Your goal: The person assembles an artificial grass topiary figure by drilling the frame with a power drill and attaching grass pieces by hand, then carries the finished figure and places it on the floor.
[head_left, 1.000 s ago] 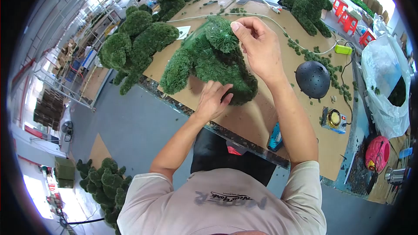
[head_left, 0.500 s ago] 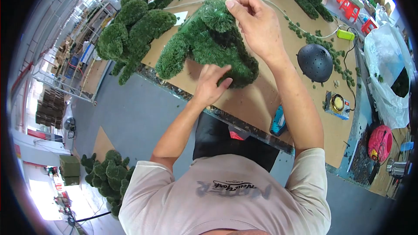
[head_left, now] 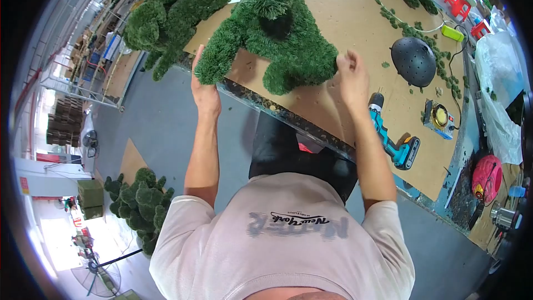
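Observation:
A green, grass-covered figure (head_left: 302,44) with rounded limbs stands on the brown board near the table's front edge. A dark opening shows below its round top tuft. My left hand (head_left: 205,93) is at the figure's left limb, its fingers along the outer side and partly hidden behind it. At the right limb is my right hand (head_left: 352,78), slightly blurred, with curled fingers against the green edge. A blue cordless drill (head_left: 388,139) lies on the board beside my right forearm.
Right of the figure are a black perforated dome (head_left: 413,62), a small device with a dial (head_left: 440,118), a lime-green block (head_left: 452,34) and scattered green tufts. Another green figure (head_left: 172,16) stands left. A plastic bag (head_left: 499,78) and pink object (head_left: 487,179) sit far right.
The figure has turned so its dark opening faces me. My left hand moved from its lower front to the left limb; my right hand left the top tuft for the right limb. The drill is more visible.

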Demonstrator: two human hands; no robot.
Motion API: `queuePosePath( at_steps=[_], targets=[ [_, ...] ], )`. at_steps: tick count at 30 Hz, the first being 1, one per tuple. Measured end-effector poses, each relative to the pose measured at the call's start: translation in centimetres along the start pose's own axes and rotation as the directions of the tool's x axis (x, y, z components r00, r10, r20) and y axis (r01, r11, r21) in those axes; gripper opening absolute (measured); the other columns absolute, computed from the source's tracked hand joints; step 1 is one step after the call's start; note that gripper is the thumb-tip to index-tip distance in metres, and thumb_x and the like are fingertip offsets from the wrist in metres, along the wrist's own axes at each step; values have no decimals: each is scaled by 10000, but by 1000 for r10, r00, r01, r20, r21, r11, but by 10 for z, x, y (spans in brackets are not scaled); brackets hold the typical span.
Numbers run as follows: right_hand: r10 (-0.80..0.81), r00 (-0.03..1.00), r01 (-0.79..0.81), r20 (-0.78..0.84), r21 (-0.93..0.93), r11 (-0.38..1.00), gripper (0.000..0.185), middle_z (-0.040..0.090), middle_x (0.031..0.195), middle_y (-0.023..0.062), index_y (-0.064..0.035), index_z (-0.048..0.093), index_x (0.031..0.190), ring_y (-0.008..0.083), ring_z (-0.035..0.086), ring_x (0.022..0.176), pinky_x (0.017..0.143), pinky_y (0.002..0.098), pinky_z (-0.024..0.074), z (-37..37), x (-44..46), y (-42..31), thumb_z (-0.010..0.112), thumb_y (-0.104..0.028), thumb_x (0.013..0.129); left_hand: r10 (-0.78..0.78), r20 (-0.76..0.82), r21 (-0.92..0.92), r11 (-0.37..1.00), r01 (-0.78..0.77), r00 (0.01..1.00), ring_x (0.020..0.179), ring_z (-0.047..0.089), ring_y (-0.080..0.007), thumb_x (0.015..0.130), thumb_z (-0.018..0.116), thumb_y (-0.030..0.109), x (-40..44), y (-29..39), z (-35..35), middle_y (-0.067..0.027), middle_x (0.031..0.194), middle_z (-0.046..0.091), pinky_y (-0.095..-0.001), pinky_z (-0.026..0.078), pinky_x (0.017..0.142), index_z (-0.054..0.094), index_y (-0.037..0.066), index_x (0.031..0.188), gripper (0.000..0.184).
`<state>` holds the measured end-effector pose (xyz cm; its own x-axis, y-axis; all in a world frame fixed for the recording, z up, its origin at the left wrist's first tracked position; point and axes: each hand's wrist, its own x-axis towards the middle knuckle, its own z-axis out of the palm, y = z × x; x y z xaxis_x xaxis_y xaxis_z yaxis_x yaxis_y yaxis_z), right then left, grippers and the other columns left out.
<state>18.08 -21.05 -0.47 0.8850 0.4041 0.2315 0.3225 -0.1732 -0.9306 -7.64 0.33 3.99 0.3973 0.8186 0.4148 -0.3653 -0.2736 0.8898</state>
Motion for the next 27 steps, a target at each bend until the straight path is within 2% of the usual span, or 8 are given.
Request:
queuePosePath(
  at_steps=[3, 6, 13, 15, 17, 19, 21, 27],
  targets=[
    [295, 932, -318, 210, 84, 944, 535, 704, 1135, 130, 43, 538, 1416, 203, 661, 976, 869, 341, 533, 22, -29, 35, 618, -329, 1039, 24, 63, 83, 996, -29, 998, 1396, 495, -225, 1055, 604, 358, -4, -1, -6, -112, 1507, 521, -390, 378, 1191, 358, 43, 1597, 673],
    [258, 907, -375, 332, 359, 855, 580, 685, 1140, 124, 62, 501, 1438, 204, 652, 965, 873, 336, 530, 31, -35, 29, 629, -330, 1030, 11, 8, 128, 992, -12, 1000, 1405, 475, -223, 1040, 630, 322, -5, -4, -20, -115, 1532, 481, -393, 376, 1187, 382, 46, 1583, 658],
    [110, 991, -133, 80, 392, 910, 574, 637, 1343, 226, 114, 463, 1429, 252, 610, 1240, 1071, 362, 451, 38, 46, 36, 616, -273, 1034, 236, 276, 622, 695, -361, 932, 1368, 463, -355, 885, 652, 20, -49, -31, 1, -185, 1446, 474, -409, 350, 1191, 479, 101, 1514, 657],
    [160, 987, -155, 16, 360, 920, 657, 531, 856, -4, 96, 455, 1463, 95, 493, 772, 688, 269, 435, 39, 83, 73, 641, -344, 1012, 207, 230, 625, 717, -307, 951, 1352, 469, -368, 844, 578, -62, -57, -33, 17, -199, 1463, 443, -403, 375, 1166, 487, 120, 1513, 700],
    [205, 979, -190, 2, 388, 902, 720, 492, 830, -22, 95, 395, 1502, 84, 446, 737, 663, 260, 413, 30, 92, 77, 644, -363, 1005, 138, 234, 629, 734, -257, 963, 1335, 504, -334, 838, 568, -95, -50, -30, 27, -182, 1412, 528, -400, 404, 1141, 500, 157, 1510, 721],
    [180, 983, -180, 27, 285, 942, 767, 628, 978, 59, 85, 337, 1538, 149, 593, 874, 779, 291, 491, 11, 81, 78, 646, -363, 998, 131, 250, 587, 768, -258, 959, 1323, 506, -361, 826, 493, -69, -25, -9, 20, -195, 1406, 511, -395, 424, 1112, 591, 123, 1422, 633],
    [145, 989, -145, 0, 87, 986, 775, 469, 1535, 286, 63, 323, 1561, 354, 525, 1380, 1130, 419, 423, -18, 43, 44, 627, -379, 1000, 130, 307, 606, 737, -299, 943, 1294, 536, -336, 894, 528, 13, 10, 2, 9, -164, 1360, 565, -406, 444, 1088, 668, 98, 1317, 454],
    [-24, 992, 82, 125, -485, 871, 614, 525, 1449, 301, 20, 434, 1499, 436, 542, 1323, 1117, 476, 431, -101, -58, 27, 627, -275, 996, 341, 513, 412, 708, -574, 788, 1367, 525, -274, 955, 703, 327, 61, 98, 96, -91, 1419, 596, -409, 415, 1144, 685, 102, 1314, 424]
  ],
)
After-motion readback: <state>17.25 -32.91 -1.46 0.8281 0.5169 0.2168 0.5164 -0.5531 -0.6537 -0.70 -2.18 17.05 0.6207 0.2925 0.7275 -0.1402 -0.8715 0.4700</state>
